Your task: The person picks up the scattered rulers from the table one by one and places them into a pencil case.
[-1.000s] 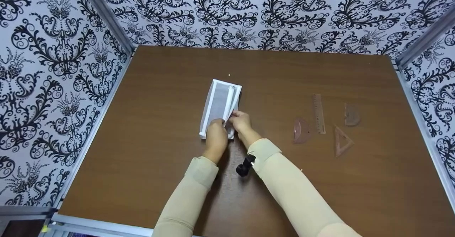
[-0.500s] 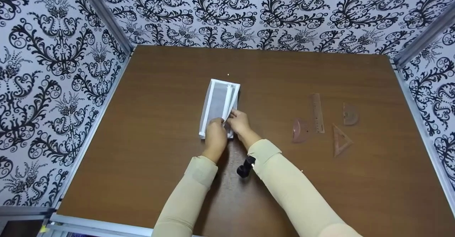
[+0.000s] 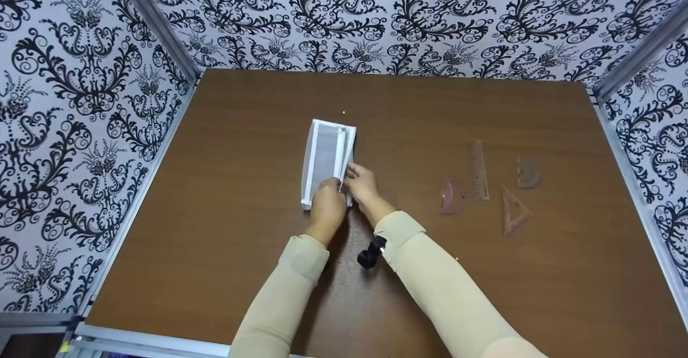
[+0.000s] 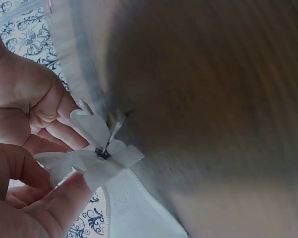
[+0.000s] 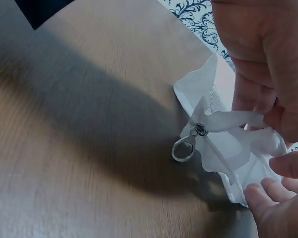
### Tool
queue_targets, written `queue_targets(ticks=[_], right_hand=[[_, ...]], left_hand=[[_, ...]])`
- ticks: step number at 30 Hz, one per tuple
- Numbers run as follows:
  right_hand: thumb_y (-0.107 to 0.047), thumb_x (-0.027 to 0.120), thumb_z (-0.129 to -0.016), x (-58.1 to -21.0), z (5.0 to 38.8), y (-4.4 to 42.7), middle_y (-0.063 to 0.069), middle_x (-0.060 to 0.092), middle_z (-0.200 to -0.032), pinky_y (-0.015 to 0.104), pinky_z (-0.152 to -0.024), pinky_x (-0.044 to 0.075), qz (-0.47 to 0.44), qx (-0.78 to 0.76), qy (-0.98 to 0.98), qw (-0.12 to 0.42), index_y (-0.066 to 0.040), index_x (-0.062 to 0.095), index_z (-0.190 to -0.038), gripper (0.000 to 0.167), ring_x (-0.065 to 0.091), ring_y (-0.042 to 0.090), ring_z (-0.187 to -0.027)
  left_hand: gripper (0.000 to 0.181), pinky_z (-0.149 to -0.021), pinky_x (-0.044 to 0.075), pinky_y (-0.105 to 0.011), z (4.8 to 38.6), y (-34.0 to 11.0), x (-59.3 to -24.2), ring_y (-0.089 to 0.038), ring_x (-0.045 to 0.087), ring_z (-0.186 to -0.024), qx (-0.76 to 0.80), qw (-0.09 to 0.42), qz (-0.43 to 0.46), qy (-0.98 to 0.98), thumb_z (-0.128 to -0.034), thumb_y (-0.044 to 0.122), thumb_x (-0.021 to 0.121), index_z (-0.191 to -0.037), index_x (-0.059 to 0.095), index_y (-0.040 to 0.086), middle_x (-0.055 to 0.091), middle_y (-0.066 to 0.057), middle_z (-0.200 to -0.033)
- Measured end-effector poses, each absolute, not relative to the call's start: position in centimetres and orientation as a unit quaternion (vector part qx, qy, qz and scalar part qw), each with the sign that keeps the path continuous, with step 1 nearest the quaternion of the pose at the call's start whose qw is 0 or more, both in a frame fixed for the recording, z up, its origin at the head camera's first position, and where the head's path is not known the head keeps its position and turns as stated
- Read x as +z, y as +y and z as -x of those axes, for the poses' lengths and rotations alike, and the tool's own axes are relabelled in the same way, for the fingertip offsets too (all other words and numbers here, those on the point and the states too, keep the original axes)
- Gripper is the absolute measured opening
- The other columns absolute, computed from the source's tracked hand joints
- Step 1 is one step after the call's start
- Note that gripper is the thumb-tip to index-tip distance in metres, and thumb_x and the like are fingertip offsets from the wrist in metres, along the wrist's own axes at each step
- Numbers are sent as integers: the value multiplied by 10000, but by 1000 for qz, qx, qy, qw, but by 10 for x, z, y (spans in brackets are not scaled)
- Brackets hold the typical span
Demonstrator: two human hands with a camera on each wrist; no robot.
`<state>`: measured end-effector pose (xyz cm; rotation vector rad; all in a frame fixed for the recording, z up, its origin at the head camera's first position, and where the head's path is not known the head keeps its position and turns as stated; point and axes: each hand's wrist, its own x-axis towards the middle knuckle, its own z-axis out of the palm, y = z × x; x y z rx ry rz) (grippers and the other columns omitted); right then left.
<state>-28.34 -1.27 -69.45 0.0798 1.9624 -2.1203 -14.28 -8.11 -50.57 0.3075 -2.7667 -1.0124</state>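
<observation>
A white-edged mesh zipper pouch (image 3: 325, 154) lies on the brown table, its white zipper running along the right side in the head view. My left hand (image 3: 327, 207) pinches the white zipper tape at the pouch's near end between thumb and fingers. Beside it, my right hand (image 3: 361, 188) holds the pouch's right edge; its thumb and fingertips lie on the white fabric in the right wrist view. The metal slider (image 5: 201, 130) sits close to the left fingers, and its looped pull tab (image 5: 183, 148) hangs free. The hands partly cover the pouch's near end.
Right of the hands lie a clear ruler (image 3: 479, 170), a pinkish protractor (image 3: 452, 197), another protractor (image 3: 529, 171) and a set square (image 3: 515, 212). A black device (image 3: 370, 254) is at the right cuff. Patterned walls (image 3: 344, 19) border the table.
The pouch's far end has swung slightly left, while its near end stays between the hands. Both hands keep nearly the same place and hold.
</observation>
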Motion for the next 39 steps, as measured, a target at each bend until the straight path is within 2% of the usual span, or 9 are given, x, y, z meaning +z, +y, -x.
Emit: queue_targets(ticks=[5,11,14,19,22,24,26,32,39], right_hand=[[15,698,-753,-767,318,-12,89,638,-1257,299,-926,489,-26,-741,658,131,-136,586,-1331,608,578,168,-1185],[13,720,-761,-797,333,-13,71,653,-1230,300,-892,510,-28,-752,645,130,-165,596,-1322,602,605,169,-1146],[35,696,-769,-773,323,-12,110,644,-1241,312,-923,494,-38,-740,659,128,-103,578,-1335,595,597,199,-1163],[55,697,-762,-731,303,-8,133,647,-1227,318,-890,513,-39,-742,656,134,-64,579,-1326,588,608,201,-1139],[71,677,-781,-653,265,-2,186,611,-1271,309,-814,532,-51,-729,667,147,-20,547,-1344,585,587,237,-1164],[95,622,-803,-584,232,2,232,571,-1307,281,-777,528,-64,-713,680,156,37,511,-1353,564,564,274,-1194],[112,590,-814,-529,206,5,276,520,-1340,277,-815,520,-71,-706,686,161,90,472,-1357,556,513,328,-1251],[100,592,-835,-518,202,13,270,506,-1356,337,-976,464,-62,-707,685,166,108,466,-1352,532,474,334,-1294],[67,620,-821,-519,205,24,244,574,-1294,336,-895,499,-45,-676,722,143,70,530,-1318,505,546,322,-1210]], left_hand=[[134,-736,502,-471,143,-81,-506,-361,630,-797,-358,68,-99,-926,-793,-16,575,-914,630,-33,663,-178,-899],[99,-688,482,-465,142,-82,-506,-319,583,-730,-361,71,-76,-927,-822,76,622,-870,582,0,612,-136,-828],[93,-682,476,-460,142,-81,-506,-304,565,-719,-365,70,-76,-925,-838,70,631,-861,572,1,601,-133,-816],[140,-751,505,-448,144,-81,-505,-341,632,-822,-381,73,-97,-917,-785,-50,595,-923,614,-44,659,-186,-903],[188,-798,511,-448,144,-81,-504,-371,651,-900,-383,85,-104,-914,-793,-59,597,-977,634,-66,676,-215,-954],[174,-802,514,-445,144,-81,-505,-373,653,-902,-382,93,-105,-914,-815,-39,621,-985,637,-71,678,-222,-948],[154,-793,517,-448,144,-81,-506,-375,656,-884,-380,103,-103,-913,-825,-24,639,-970,640,-74,679,-225,-927],[122,-760,522,-450,143,-81,-507,-373,661,-840,-373,124,-105,-913,-813,-40,638,-931,645,-71,679,-217,-880],[197,-746,532,-442,143,-83,-505,-372,668,-850,-369,113,-114,-916,-772,-98,608,-963,649,-70,684,-222,-905]])
